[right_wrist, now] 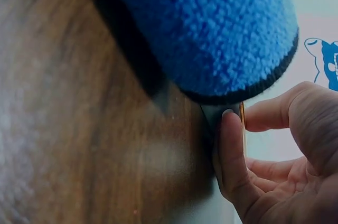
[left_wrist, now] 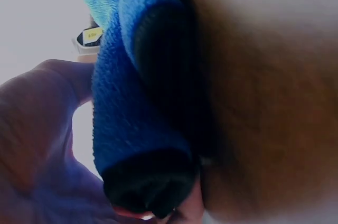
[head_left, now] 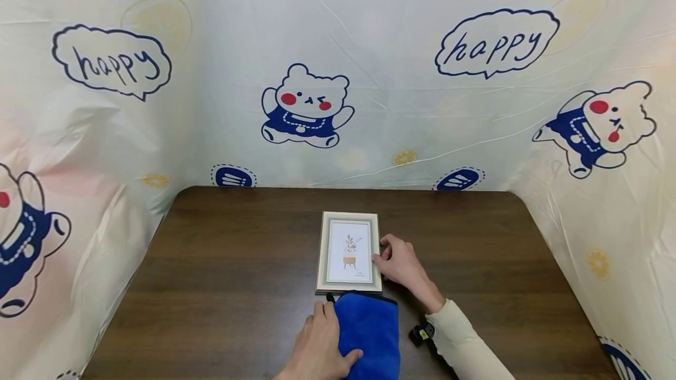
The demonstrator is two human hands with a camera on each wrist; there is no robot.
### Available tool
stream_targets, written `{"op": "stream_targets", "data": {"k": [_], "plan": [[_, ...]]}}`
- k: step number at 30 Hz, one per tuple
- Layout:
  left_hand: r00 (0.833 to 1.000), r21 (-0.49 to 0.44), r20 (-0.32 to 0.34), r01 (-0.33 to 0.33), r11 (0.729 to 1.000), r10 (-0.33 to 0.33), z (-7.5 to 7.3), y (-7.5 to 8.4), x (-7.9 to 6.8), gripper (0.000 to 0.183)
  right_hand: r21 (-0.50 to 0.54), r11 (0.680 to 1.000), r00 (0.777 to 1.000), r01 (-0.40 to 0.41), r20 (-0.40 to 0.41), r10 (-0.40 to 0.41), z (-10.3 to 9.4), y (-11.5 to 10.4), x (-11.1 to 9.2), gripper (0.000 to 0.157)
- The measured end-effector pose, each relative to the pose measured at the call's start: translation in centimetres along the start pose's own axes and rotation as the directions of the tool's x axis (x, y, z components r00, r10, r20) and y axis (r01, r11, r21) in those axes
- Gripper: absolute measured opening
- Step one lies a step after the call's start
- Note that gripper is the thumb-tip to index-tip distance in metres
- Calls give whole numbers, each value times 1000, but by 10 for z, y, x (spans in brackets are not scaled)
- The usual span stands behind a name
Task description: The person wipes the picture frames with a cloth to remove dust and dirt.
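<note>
head view has the right hand (head_left: 401, 263) pinching the picture frame (head_left: 350, 251), the left hand (head_left: 318, 345) gripping a blue cloth (head_left: 371, 327); too loose a pinch could let it skid.

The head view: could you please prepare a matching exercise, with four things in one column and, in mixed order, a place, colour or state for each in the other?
Column 1
1. framed picture
2. blue cloth
3. right hand
4. table

Column 2
A. dark brown
B. at the right edge of the framed picture
C. shows a potted-plant drawing
D. held by the left hand

Right pairs: 1-C, 2-D, 3-B, 4-A
</note>
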State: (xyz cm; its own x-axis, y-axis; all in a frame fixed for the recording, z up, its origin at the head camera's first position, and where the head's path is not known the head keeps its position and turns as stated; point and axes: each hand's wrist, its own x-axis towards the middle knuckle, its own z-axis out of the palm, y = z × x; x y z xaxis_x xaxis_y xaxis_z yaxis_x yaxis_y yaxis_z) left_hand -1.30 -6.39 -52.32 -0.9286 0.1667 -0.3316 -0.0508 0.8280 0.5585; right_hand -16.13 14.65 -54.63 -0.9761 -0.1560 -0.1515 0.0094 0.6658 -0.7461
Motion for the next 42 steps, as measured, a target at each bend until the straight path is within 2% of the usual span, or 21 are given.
{"op": "stream_targets", "data": {"k": [5,10,12,16,19,22,26,29,32,34,38,42], "plan": [[998,-72,38,-52,996,55,-1,3,1,88,0,1000,1000,-5,4,5,1,-1,1,38],[993,-146,116,1,989,16,-1,5,6,77,-1,1000,1000,-10,6,10,0,-2,1,38],[991,-161,131,0,987,21,-1,4,8,70,-1,1000,1000,-9,9,9,0,-2,1,38],[986,-163,121,-91,982,112,1,-3,10,40,-1,1000,1000,-16,19,16,-1,-2,0,37],[980,-175,113,-145,974,167,1,-7,10,28,1,1000,999,-21,27,21,0,-2,0,37],[973,-223,118,-167,960,196,0,-8,10,30,6,1000,999,-23,32,23,-1,-2,1,37],[959,-349,128,-194,917,252,-3,-9,8,26,18,999,999,-27,32,27,-1,-1,2,36],[957,-404,128,-191,894,262,-6,-11,6,28,27,999,999,-28,27,27,-1,-1,2,35],[959,-413,105,-201,889,265,-11,-13,6,34,32,999,999,-30,22,30,0,0,2,35],[956,-432,84,-220,875,282,-15,-13,6,34,31,999,999,-34,20,33,0,0,2,35],[949,-482,68,-240,843,309,-27,-14,6,25,31,999,999,-37,18,36,0,0,1,35],[948,-479,35,-262,838,317,-40,-16,9,20,16,1000,1000,-7,1,7,-1,1,2,35]]}}
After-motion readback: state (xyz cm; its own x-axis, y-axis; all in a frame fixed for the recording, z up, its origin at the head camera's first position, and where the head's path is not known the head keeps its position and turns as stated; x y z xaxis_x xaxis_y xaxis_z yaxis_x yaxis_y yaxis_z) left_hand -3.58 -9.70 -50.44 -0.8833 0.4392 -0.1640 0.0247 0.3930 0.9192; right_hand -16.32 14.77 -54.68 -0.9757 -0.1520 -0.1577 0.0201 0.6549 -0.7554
